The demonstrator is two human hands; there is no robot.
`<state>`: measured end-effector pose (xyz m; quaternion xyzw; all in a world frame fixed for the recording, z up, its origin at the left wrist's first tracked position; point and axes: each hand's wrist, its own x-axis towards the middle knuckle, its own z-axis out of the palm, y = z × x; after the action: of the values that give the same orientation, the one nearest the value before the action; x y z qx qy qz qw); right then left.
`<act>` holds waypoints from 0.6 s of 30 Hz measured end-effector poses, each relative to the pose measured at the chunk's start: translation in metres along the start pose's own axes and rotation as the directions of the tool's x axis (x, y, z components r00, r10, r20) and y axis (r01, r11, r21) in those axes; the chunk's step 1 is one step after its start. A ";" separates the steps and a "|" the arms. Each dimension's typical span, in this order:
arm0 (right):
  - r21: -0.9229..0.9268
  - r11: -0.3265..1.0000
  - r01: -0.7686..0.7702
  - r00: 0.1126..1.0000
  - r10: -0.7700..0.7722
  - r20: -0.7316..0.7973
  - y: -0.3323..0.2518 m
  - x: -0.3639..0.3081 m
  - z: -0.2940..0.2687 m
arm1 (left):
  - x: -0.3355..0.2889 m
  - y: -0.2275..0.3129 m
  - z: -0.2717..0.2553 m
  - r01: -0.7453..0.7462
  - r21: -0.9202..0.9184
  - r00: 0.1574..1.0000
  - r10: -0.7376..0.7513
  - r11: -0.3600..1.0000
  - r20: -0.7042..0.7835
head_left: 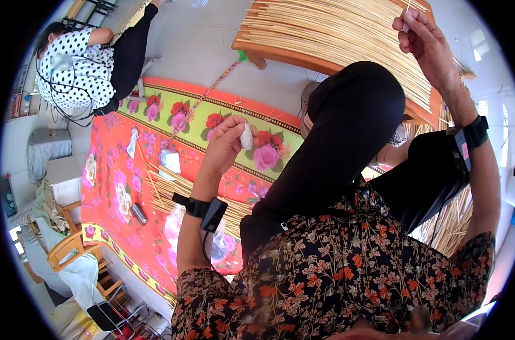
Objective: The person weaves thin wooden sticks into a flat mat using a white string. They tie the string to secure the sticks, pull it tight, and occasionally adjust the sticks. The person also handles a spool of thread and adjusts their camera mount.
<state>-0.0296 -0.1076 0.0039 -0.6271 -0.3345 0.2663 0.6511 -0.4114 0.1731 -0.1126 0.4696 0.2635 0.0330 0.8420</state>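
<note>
Left hand, I note, pinches a small, crumpled, whitish wad above the red floral-patterned mat; right hand pinches a slender white item near long, straw-coloured sticks on an orange-brown wooden table. Farther off sits a person in polka dots.

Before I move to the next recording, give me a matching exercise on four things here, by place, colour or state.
1. left hand
2. right hand
3. brown table
4. patterned sheet

A. mostly red
B. at the picture's upper right, raised
C. pinching a whitish wad near the centre
D. bearing thin sticks

Pairs: 1-C, 2-B, 3-D, 4-A
</note>
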 end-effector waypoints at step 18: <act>0.177 0.984 -0.032 0.920 -0.041 0.389 -0.078 -0.024 0.112 | -0.038 0.103 0.145 -0.274 -0.076 0.906 0.284 0.959 0.313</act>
<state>-0.1372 -0.0600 0.0778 -0.4991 -0.4337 0.4138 0.6258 -0.3556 0.1070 0.0468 0.4887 0.0527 0.0803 0.8672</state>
